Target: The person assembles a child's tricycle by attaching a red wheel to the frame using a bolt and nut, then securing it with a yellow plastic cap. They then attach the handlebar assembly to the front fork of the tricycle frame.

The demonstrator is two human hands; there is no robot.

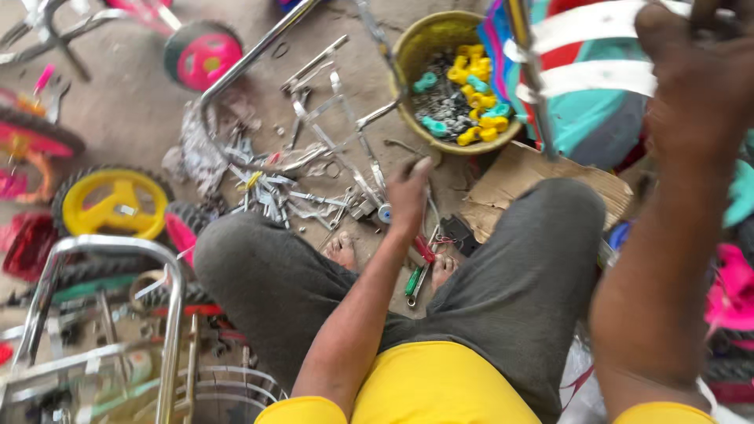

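At upper centre, one round yellow basin (416, 55) holds yellow and teal plastic caps atop grey metal bits; left hand (408, 192) pinches a thin rod (430, 206), right hand (691, 71) grip unclear.

A repair workshop for little bikes — toy wheels (118, 202), metal rods (314, 149) and a basket of plastic parts (459, 78) cover the floor.
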